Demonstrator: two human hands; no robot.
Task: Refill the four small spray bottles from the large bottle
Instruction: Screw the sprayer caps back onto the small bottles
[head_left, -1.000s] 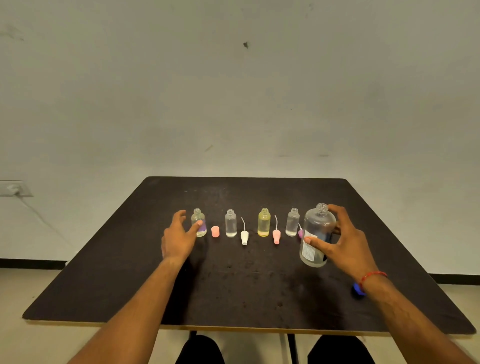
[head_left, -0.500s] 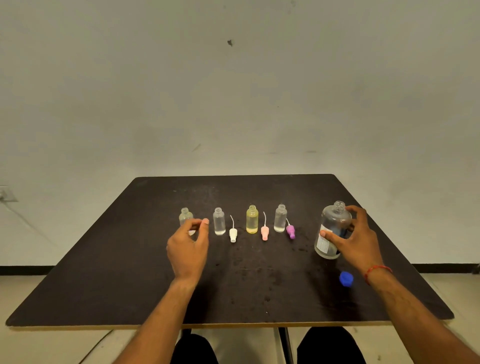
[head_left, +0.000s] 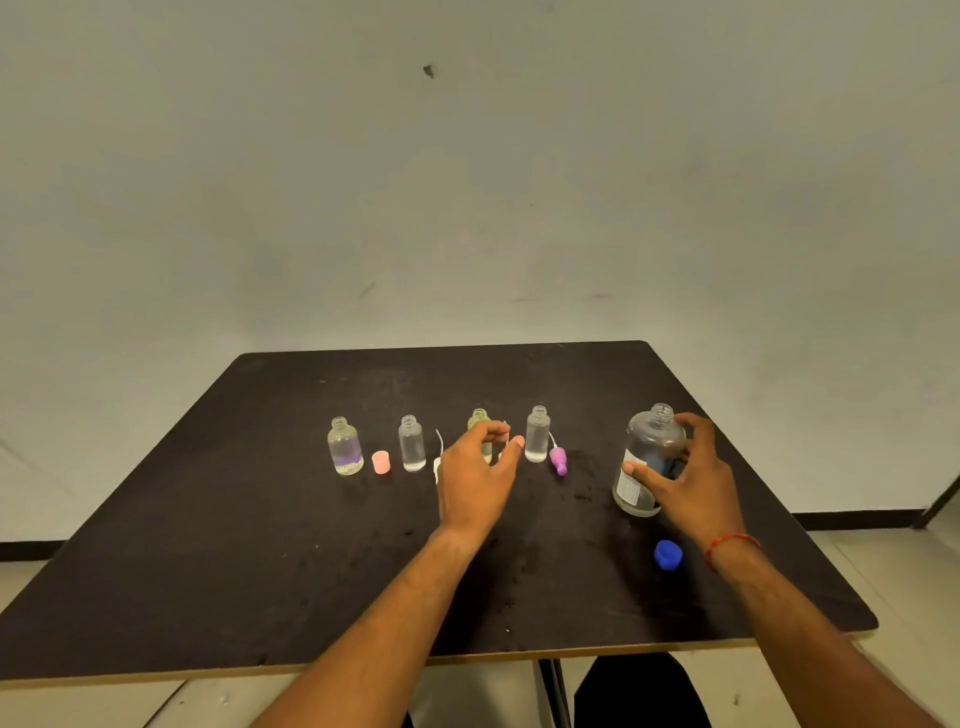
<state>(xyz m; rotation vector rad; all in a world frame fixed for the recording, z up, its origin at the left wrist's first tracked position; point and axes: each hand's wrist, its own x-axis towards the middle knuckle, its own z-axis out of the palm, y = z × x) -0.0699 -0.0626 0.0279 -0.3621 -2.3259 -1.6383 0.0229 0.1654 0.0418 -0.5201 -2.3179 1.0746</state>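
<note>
Four small uncapped spray bottles stand in a row on the black table (head_left: 218, 545): a clear one with a purple tint (head_left: 344, 448), a clear one (head_left: 412, 445), a yellow one (head_left: 479, 417) and another clear one (head_left: 537, 435). My left hand (head_left: 475, 480) hovers in front of the yellow bottle with thumb and fingers apart, hiding its lower half. The large clear bottle (head_left: 644, 452), uncapped and labelled, stands at the right with my right hand (head_left: 691, 480) wrapped around it.
A pink cap (head_left: 381, 462) lies between the first two bottles. A white spray head (head_left: 438, 457) peeks out left of my left hand, and a purple spray head (head_left: 558, 460) lies beside the fourth bottle. The blue cap (head_left: 668, 554) rests near my right wrist.
My left hand has moved right, from the leftmost bottle and pink cap to the yellow bottle. My right hand carried the large bottle right, away from the row, and still holds it.
</note>
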